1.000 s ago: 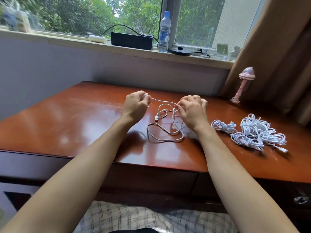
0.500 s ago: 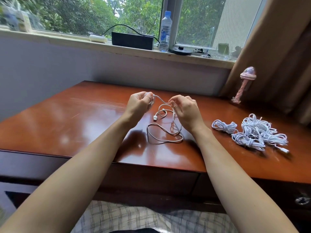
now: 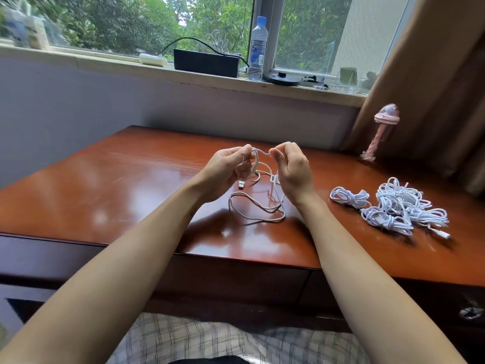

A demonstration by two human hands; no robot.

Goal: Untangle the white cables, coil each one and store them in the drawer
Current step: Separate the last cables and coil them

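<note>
Two hands sit closer together than a second ago. Back then the left hand (image 3: 225,169) and right hand (image 3: 294,172) held a longer run of the white cable (image 3: 257,210) stretched between them; now only a short arc bridges the fingertips. Reads as one more turn going onto the coil in the left, so the coiling step is underway and this cable looks already freed.

Left hand: palm turned inward, fingers curled round a few gathered loops, thumb and forefinger pinching the top. Right hand: curled, thumb toward the camera, pinching the arc at 3 o'clock of the left. Both are raised off the desk (image 3: 131,185), forearms reaching forward.

Remaining slack lies in loose loops on the desk at 6 o'clock of the hands. USB plug (image 3: 242,184) is just under the left hand; hanging or lying, cannot tell. Tangled pile (image 3: 404,203) is well apart at 3 o'clock, unmoved. Drawer front (image 3: 433,298) looks closed.
</note>
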